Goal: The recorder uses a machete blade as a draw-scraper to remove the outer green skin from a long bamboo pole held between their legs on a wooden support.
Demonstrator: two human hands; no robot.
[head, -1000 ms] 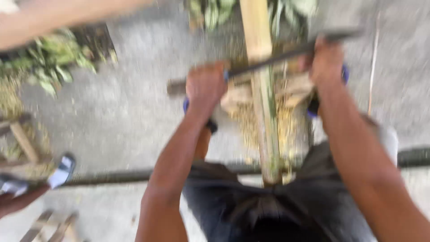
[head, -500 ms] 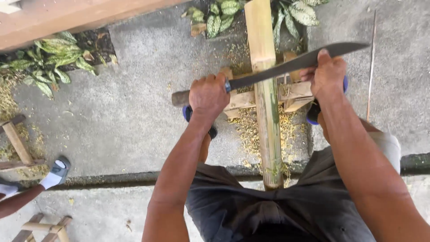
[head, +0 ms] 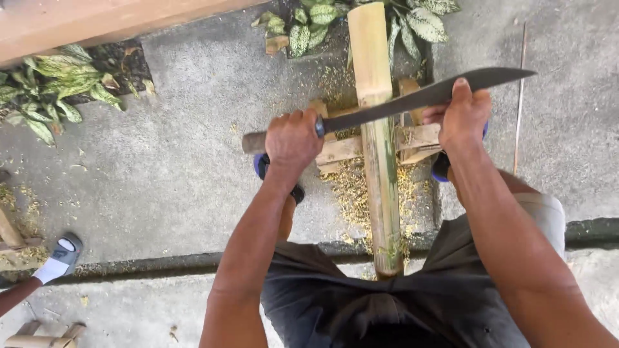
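A long bamboo pole (head: 380,161) runs away from me between my legs, resting on a low wooden stand (head: 419,138). A long dark machete (head: 412,100) lies crosswise over the pole. My left hand (head: 293,138) is closed around its wooden handle at the left. My right hand (head: 461,116) grips the back of the blade near the tip end. The blade edge rests on the pole's upper surface, which is pale yellow beyond the blade and greenish on my side of it.
Yellow shavings (head: 351,190) litter the concrete around the stand. Leafy plants grow at the far end (head: 316,22) and at the left (head: 48,90). Another person's sandalled foot (head: 61,258) is at the lower left. A thin stick (head: 519,96) lies at the right.
The machete has been drawn toward me along the pole. The view has steadied from a blur, and both hands have kept their hold throughout.
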